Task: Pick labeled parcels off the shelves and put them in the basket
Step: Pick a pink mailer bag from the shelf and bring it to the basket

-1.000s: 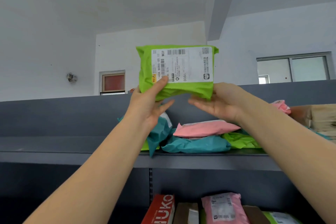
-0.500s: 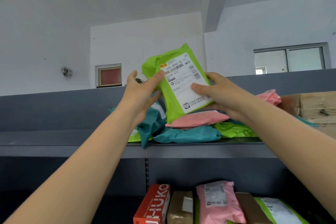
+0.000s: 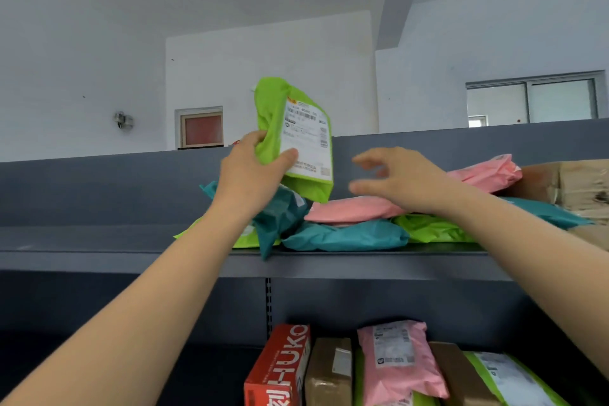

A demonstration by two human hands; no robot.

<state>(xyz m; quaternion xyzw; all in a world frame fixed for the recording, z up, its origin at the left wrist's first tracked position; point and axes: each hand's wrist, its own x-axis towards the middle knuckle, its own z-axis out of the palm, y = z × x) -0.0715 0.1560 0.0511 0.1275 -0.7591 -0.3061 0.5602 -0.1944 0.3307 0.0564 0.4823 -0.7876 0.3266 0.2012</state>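
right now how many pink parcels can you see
3 pink parcels: one on the top shelf under the right hand, one right of it by the cardboard box, one below that shelf. More may be hidden.

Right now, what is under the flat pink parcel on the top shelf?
Under the pink parcel lie a teal parcel and a crumpled green parcel, on the shelf. The right hand covers its right end, so what sits beneath there cannot be seen.
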